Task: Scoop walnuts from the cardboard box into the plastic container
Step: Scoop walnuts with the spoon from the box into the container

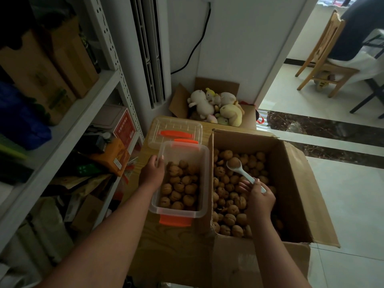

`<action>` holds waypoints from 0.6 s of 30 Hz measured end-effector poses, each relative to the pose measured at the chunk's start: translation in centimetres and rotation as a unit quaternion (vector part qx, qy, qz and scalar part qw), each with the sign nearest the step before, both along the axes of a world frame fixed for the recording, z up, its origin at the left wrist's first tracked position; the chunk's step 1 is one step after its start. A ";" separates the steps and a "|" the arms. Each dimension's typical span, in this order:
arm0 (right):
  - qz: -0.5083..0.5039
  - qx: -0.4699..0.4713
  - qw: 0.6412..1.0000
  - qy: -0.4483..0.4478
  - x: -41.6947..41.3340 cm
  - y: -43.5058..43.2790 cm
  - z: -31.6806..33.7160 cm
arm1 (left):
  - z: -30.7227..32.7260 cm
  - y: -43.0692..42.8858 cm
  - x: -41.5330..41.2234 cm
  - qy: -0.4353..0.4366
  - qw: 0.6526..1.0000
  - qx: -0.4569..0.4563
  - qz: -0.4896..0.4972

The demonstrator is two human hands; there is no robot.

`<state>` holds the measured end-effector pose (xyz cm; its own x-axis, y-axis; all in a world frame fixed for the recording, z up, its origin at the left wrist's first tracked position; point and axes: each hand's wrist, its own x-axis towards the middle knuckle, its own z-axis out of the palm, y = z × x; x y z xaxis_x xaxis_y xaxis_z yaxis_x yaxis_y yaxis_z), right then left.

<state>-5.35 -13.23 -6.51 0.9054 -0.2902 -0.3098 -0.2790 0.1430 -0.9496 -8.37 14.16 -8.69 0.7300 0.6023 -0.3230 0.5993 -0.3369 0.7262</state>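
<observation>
An open cardboard box (pixel 295 183) on the right holds many walnuts (pixel 230 204). Left of it stands a clear plastic container (pixel 204 163) with orange clips, partly filled with walnuts (pixel 180 190). My left hand (pixel 151 173) grips the container's left wall, thumb over the rim. My right hand (pixel 260 197) holds the handle of a white spoon (pixel 242 172) above the box. One walnut (pixel 233 162) sits in the spoon's bowl, raised over the pile.
The container's clear lid (pixel 176 129) lies behind it on a small wooden table (pixel 149 235). A metal shelf (pixel 62 121) crowded with boxes stands at the left. Another box of plush toys (pixel 216 107) sits behind. A wooden chair (pixel 324 59) stands far right.
</observation>
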 end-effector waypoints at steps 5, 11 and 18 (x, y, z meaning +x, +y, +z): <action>0.022 0.018 0.998 -0.056 -0.1 -0.9 1.3 | 0.2 -0.1 0.0 -0.006 1.000 0.005 -0.001; 0.147 -0.003 0.981 -0.123 -0.1 -0.3 3.3 | 0.5 -0.2 -0.1 -0.004 1.000 0.001 -0.002; 0.204 -0.118 0.953 -0.188 -0.5 1.0 2.9 | 0.8 -0.5 0.1 -0.004 1.000 -0.003 0.005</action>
